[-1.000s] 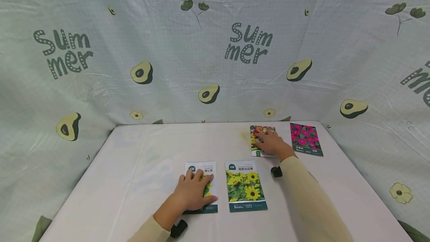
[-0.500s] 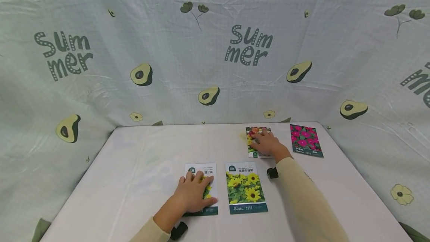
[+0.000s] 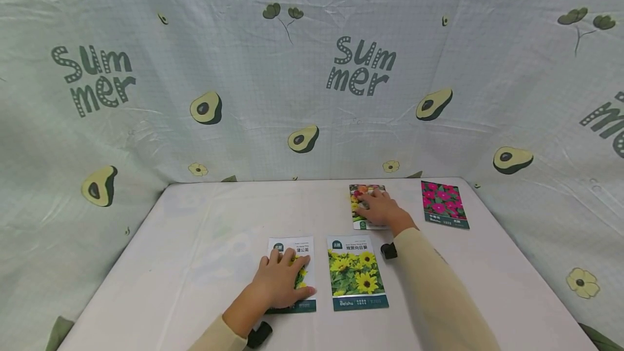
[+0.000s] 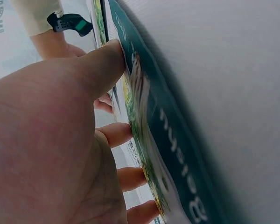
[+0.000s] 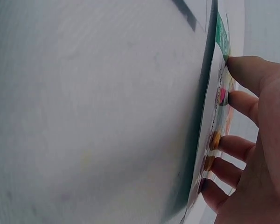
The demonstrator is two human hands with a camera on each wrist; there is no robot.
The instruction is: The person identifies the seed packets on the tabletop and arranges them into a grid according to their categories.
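With fingers apart, the left hand touches the dandelion packet beside the sunflower packet; the right hand, the multicoloured-flower packet.

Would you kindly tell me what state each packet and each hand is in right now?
dandelion packet: face up, partly covered
multicoloured packet: face up, partly covered
sunflower packet: face up, lying flat, uncovered
pink-flower packet: face up, lying flat, uncovered
left hand: fingers spread, touching the dandelion packet
right hand: fingers touching the multicoloured packet
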